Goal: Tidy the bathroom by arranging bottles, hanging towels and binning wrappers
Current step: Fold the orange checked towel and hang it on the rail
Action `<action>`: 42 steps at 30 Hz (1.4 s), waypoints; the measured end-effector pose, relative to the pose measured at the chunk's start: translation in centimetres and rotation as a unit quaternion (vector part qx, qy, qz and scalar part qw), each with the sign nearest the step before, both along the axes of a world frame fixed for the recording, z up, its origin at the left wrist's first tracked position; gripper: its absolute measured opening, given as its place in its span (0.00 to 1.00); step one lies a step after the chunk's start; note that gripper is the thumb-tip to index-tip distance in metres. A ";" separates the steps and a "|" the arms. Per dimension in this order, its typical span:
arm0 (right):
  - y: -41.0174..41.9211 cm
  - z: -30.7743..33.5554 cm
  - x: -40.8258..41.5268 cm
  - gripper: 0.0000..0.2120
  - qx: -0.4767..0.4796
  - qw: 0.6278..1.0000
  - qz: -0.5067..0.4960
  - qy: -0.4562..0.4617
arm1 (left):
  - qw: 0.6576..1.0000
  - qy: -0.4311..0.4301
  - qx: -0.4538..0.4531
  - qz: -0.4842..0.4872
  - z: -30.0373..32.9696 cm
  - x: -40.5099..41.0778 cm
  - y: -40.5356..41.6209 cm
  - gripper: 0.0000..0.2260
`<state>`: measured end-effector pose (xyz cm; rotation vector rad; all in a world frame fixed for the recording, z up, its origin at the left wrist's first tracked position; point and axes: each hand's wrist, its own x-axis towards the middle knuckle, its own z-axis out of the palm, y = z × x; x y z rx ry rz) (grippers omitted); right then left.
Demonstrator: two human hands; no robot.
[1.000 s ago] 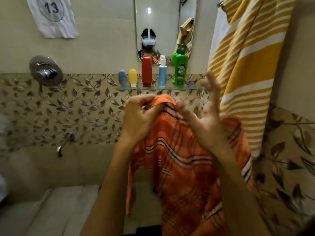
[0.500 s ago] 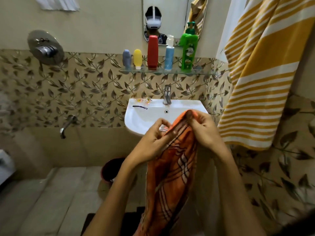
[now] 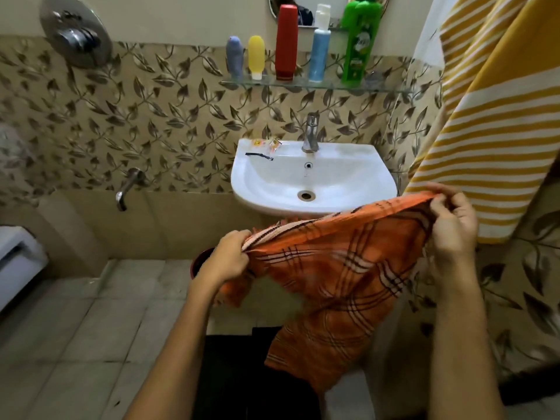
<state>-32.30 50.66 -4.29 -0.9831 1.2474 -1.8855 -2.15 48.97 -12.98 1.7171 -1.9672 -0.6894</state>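
The yellow striped towel (image 3: pixel 491 122) was the biggest thing in sight, already hanging down the right-hand wall. In front of it, and lower, the orange checked towel (image 3: pixel 339 274) was stretched between both hands, its top edge running as the long axis from lower left up to upper right, the rest drooping toward the floor in front of the white sink (image 3: pixel 312 177).

The right hand (image 3: pixel 451 225) had its grip closed on the upper corner, fingers pinching the hem just beside the yellow towel's lower edge. The left hand (image 3: pixel 230 256) was closed on the opposite, lower corner, out in front of the dark red bucket (image 3: pixel 198 262).

Judging by this, the hanging place lay up and to the right, so the right hand was the nearer one to lead and the left would have to swing its end up.

Five bottles (image 3: pixel 286 40) stood upright in a row on the glass shelf (image 3: pixel 391 87). Small wrappers (image 3: pixel 266 143) lay on the sink's back left rim, not yet binned.
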 end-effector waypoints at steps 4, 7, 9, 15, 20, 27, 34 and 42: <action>-0.5 -2.2 1.1 0.14 0.127 0.976 0.082 0.155 | 0.976 0.171 0.083 -0.103 4.8 -1.9 2.0 0.19; 1.2 -2.6 4.2 0.11 0.191 0.839 0.373 0.347 | 0.949 0.219 0.163 -0.158 6.7 -5.0 3.8 0.16; 2.1 -3.1 6.3 0.16 0.226 0.733 0.515 0.384 | 0.954 0.179 0.183 -0.157 7.0 -6.1 4.2 0.14; 1.9 -5.6 7.2 0.19 0.216 0.721 0.533 0.388 | 0.971 0.146 0.148 -0.114 5.2 -4.2 3.6 0.18; 2.1 -6.7 9.3 0.11 0.163 0.789 0.468 0.363 | 0.993 0.091 0.052 -0.058 4.4 -1.8 3.2 0.16; 1.7 -7.0 10.4 0.08 0.146 0.828 0.405 0.360 | 0.995 0.096 0.006 -0.007 4.1 -1.0 3.9 0.17; 1.9 -6.9 9.6 0.20 0.128 0.838 0.380 0.370 | 0.998 0.044 -0.004 0.049 3.9 -0.9 3.8 0.20; 2.6 -7.5 8.2 0.12 0.160 0.837 0.400 0.337 | 0.992 -0.020 0.118 -0.041 3.5 0.2 4.0 0.16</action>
